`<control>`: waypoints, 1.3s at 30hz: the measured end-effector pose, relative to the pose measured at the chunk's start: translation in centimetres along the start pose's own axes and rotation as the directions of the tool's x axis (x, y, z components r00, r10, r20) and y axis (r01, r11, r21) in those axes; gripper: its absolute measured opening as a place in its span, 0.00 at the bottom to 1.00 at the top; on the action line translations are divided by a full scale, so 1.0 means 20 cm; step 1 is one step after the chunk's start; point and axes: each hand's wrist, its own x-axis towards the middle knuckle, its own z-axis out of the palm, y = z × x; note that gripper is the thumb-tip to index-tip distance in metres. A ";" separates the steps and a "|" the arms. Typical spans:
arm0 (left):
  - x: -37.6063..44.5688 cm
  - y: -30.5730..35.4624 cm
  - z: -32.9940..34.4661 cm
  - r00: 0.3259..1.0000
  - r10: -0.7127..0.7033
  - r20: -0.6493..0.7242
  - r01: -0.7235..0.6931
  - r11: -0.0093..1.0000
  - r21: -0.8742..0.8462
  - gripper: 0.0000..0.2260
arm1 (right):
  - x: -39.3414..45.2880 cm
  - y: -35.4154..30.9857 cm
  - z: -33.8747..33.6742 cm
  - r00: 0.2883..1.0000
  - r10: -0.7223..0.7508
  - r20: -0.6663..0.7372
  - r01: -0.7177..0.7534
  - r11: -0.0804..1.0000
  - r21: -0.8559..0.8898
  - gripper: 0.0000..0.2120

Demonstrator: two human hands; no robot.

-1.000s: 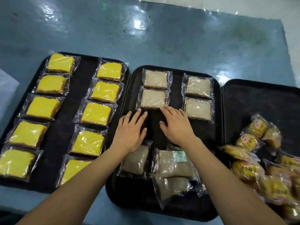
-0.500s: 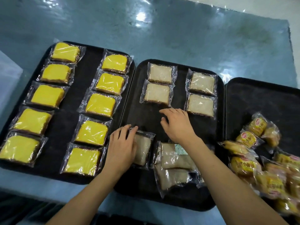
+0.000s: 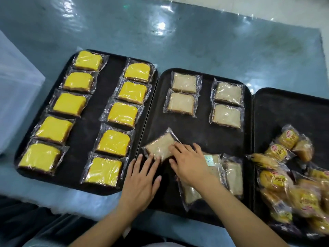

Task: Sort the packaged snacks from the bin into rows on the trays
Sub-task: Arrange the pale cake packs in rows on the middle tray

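A beige cake packet [image 3: 159, 147] lies tilted on the middle black tray [image 3: 201, 134], below its left row. My left hand [image 3: 140, 182] has straight fingers touching the packet's near edge. My right hand [image 3: 189, 163] rests its fingertips on the packet's right end, thumb at its near corner. Two short rows of beige packets [image 3: 181, 103] [image 3: 227, 104] sit at the tray's far end. More beige packets [image 3: 231, 173] are piled at its near right, partly under my right wrist.
The left tray [image 3: 105, 86] holds two full rows of yellow cake packets [image 3: 122, 114]. The right tray [image 3: 284, 111] carries a loose pile of yellow bun packets [image 3: 277, 179]. A translucent white bin [image 3: 16, 97] stands at the far left on the blue table.
The beige packet has slid away from me and turned askew. My right hand came off the bare tray onto its right end; my left hand slipped back to its near edge.
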 end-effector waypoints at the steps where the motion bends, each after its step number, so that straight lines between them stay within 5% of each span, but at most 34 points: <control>1: 0.07 -0.01 -0.02 1.000 -0.002 0.010 0.002 1.000 0.017 0.27 | 0.01 0.01 0.00 0.999 0.042 -0.008 -0.042 0.999 -0.008 0.26; 8: 0.50 -0.01 -0.12 0.997 0.056 0.053 -0.060 0.995 0.077 0.28 | 0.14 0.10 -0.06 0.969 0.243 -0.046 -0.237 0.966 0.105 0.26; 16: 0.67 -0.05 -0.16 0.993 0.092 0.075 -0.099 0.990 0.096 0.25 | 0.15 0.18 -0.12 0.965 0.252 -0.075 -0.227 0.943 0.241 0.23; 20: 0.56 0.01 -0.21 0.991 0.134 0.014 -0.134 0.990 0.031 0.24 | -0.10 0.35 -0.18 0.865 0.443 -0.235 -0.326 0.853 0.407 0.20; 24: 0.33 0.24 -0.22 0.945 0.311 -0.100 -0.317 0.947 -0.055 0.23 | -0.49 0.39 -0.10 0.772 0.552 -0.315 -0.399 0.807 0.435 0.18; 30: 0.00 0.36 -0.08 0.925 0.379 0.015 -0.376 0.923 -0.084 0.26 | -0.69 0.20 0.14 0.795 0.559 -0.237 -0.411 0.782 0.468 0.23; 34: -0.07 0.31 -0.05 0.921 0.382 0.072 -0.374 0.922 -0.104 0.31 | -0.65 0.15 0.15 0.807 0.497 -0.320 -0.394 0.856 0.335 0.31; 39: -0.11 0.30 -0.11 0.919 0.394 -0.003 -0.390 0.907 -0.158 0.30 | -0.66 0.16 0.05 0.769 0.376 -0.518 -0.265 0.924 0.276 0.19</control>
